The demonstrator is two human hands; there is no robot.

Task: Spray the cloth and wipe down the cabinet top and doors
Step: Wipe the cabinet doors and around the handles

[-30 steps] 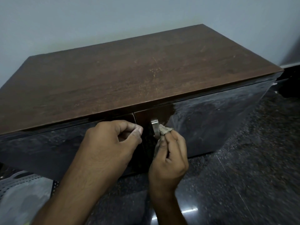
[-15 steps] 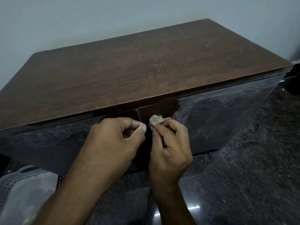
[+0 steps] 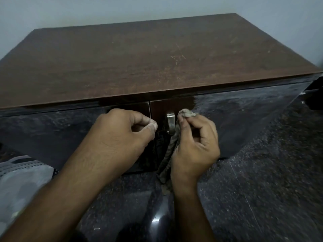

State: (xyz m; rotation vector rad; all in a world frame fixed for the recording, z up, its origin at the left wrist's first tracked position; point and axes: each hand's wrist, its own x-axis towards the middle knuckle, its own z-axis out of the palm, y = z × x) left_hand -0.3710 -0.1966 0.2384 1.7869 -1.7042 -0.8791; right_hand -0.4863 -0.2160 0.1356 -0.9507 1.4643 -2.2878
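while the right hand (image 3: 195, 147) pinches the cloth (image 3: 187, 113) between thumb and fingers (image 3: 182, 123) just beside the metal handle (image 3: 170, 123) of the right door (image 3: 244, 119), the rest of the cloth hangs down toward the floor (image 3: 262, 189). the left hand (image 3: 122, 135) sits curled at the left door (image 3: 43, 130) edge; whether it grips anything i cannot tell. judging by this, the door-wiping step is in hand, around the handle. next likely calls for pressing the cloth flat and sweeping across the dusty door panel.

Pale wall (image 3: 87, 11), dark speckled glossy floor (image 3: 271, 189).
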